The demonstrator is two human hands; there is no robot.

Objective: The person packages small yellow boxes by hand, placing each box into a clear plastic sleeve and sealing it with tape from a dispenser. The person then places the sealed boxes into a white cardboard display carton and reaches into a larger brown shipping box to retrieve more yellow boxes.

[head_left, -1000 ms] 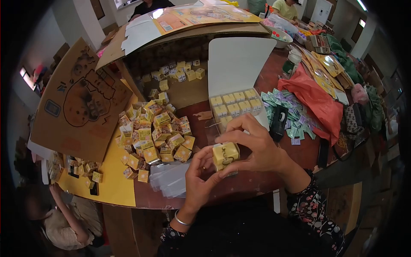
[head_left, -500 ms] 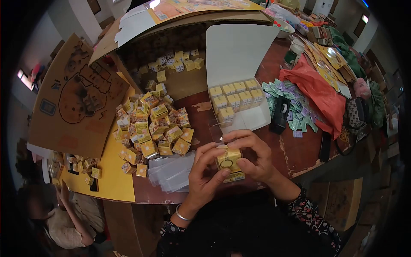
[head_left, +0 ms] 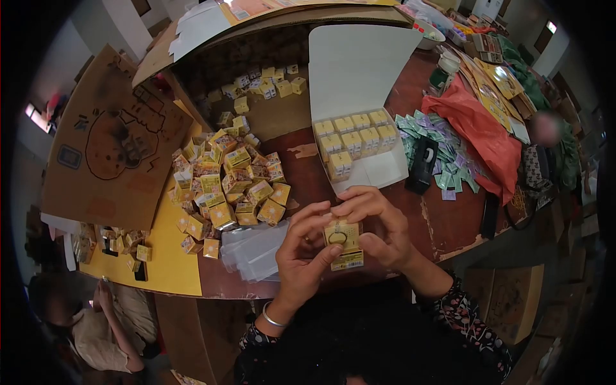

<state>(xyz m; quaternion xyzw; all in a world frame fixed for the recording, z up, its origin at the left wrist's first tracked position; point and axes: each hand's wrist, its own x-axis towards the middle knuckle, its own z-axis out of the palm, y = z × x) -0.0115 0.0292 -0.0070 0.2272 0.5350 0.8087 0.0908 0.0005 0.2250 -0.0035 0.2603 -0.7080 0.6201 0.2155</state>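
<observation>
Between my hands is a small yellow box [head_left: 347, 257] with a barcode near its lower edge and a dark ring shape on its face. My left hand [head_left: 301, 249] grips its left side, thumb across the front. My right hand [head_left: 384, 232] curves around the top and right side, with its fingertips at the upper edge. Just beyond stands an open white carton [head_left: 378, 175] with rows of small yellow boxes [head_left: 350, 141] inside. To the left lies a heap of yellow and orange boxes [head_left: 237, 179]. Clear plastic sheets [head_left: 255, 251] lie beside my left hand.
A large cardboard box [head_left: 276, 122] on its side holds more small boxes. Right of the carton are green and purple sachets [head_left: 449, 163], a black object [head_left: 422, 165] and a red plastic bag [head_left: 478, 138]. Another person [head_left: 106, 327] sits at lower left.
My right thumb has shifted slightly away from the box front, and the box now stands a bit more upright in my hands. The view has tilted slightly. The other person's hands have moved.
</observation>
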